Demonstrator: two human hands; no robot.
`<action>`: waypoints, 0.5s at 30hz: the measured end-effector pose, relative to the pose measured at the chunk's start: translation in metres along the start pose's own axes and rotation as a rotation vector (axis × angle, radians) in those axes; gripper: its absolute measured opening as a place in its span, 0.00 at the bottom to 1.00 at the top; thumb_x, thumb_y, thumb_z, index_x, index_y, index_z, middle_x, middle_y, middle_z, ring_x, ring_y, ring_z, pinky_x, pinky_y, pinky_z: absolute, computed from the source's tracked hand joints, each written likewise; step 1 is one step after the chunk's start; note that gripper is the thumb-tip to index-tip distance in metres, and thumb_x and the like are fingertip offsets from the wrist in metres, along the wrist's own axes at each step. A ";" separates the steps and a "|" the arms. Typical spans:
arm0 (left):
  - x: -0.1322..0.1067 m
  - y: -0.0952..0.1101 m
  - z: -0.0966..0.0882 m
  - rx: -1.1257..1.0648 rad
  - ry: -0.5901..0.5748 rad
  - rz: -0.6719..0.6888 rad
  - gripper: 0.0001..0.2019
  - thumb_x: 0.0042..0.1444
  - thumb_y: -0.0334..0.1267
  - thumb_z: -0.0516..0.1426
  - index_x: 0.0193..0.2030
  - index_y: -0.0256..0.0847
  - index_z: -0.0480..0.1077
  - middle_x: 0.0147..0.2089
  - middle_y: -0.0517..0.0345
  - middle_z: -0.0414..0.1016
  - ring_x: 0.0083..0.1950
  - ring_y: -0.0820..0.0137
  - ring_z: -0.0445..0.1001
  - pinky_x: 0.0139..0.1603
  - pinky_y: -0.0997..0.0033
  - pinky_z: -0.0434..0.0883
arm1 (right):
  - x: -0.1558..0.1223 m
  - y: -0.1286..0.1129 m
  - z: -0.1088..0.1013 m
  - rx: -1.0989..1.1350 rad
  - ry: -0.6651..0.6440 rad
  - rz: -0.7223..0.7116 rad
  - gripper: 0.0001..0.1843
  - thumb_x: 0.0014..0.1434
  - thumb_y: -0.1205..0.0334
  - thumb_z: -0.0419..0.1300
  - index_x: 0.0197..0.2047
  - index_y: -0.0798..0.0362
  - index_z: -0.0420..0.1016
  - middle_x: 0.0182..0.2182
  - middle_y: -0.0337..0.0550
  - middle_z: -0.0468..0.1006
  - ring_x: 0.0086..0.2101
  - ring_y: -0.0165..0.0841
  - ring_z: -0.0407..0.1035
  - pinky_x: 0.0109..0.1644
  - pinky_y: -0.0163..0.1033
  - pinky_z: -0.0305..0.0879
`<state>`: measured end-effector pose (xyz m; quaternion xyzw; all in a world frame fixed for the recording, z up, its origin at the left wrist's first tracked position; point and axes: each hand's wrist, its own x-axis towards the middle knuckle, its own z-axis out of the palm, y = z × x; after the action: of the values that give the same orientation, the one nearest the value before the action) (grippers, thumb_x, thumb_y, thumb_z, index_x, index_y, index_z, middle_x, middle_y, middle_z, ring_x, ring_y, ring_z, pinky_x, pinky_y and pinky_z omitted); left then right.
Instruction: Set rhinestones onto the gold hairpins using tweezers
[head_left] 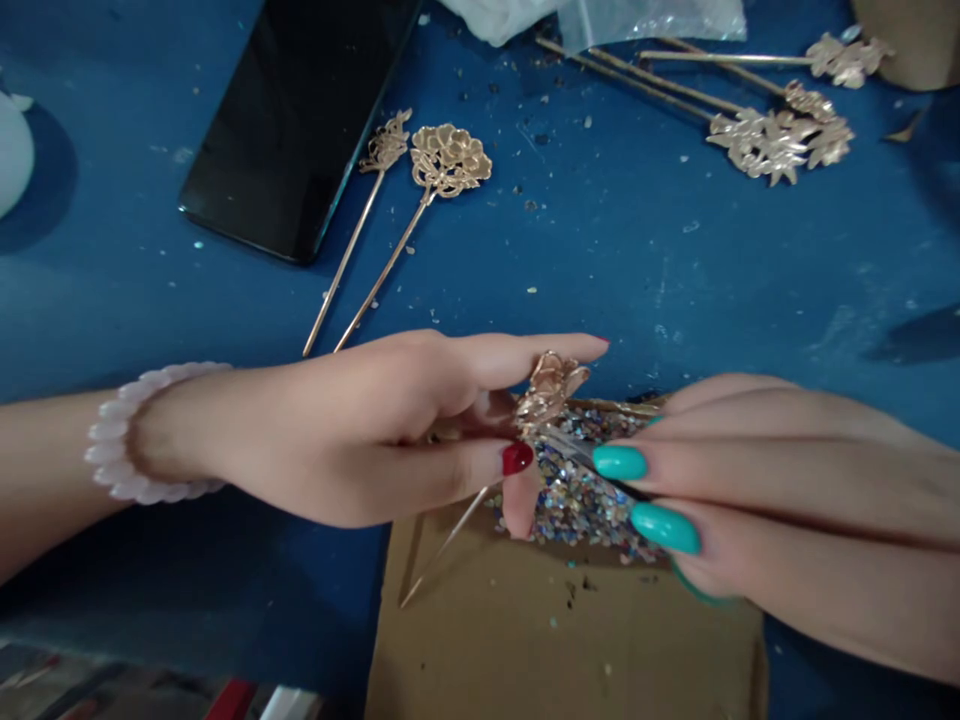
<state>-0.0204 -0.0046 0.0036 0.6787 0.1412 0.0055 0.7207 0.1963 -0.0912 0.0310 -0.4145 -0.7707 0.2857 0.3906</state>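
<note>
My left hand, with a pale bead bracelet on the wrist, pinches a gold flower hairpin between thumb and fingers; the pin's stem slants down-left below the hand. My right hand, nails painted teal, is closed on thin metal tweezers whose tip touches the hairpin's flower. Both hands hover over a heap of small multicoloured stone chips lying on a piece of cardboard.
Blue table surface dotted with crumbs. Two gold hairpins lie beside a black phone at upper left. Several more hairpins lie at upper right, by a clear plastic bag. A white object sits at far left.
</note>
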 end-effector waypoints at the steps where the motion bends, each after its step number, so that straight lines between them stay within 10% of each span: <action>1: 0.000 0.000 0.000 0.013 -0.001 0.020 0.35 0.63 0.25 0.48 0.71 0.55 0.41 0.42 0.62 0.78 0.41 0.70 0.79 0.26 0.82 0.70 | 0.001 0.001 0.000 0.014 0.007 -0.011 0.09 0.62 0.67 0.57 0.33 0.48 0.77 0.34 0.40 0.79 0.38 0.33 0.77 0.50 0.39 0.73; 15: 0.000 -0.001 -0.001 0.038 -0.002 0.030 0.35 0.62 0.25 0.48 0.72 0.54 0.41 0.42 0.61 0.78 0.40 0.70 0.79 0.24 0.82 0.68 | -0.002 0.009 -0.007 0.068 -0.110 -0.093 0.10 0.64 0.65 0.55 0.37 0.47 0.78 0.40 0.42 0.79 0.41 0.32 0.76 0.54 0.39 0.71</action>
<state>-0.0205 -0.0040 0.0025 0.6943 0.1304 0.0130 0.7076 0.2063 -0.0879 0.0272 -0.3483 -0.7992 0.3158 0.3744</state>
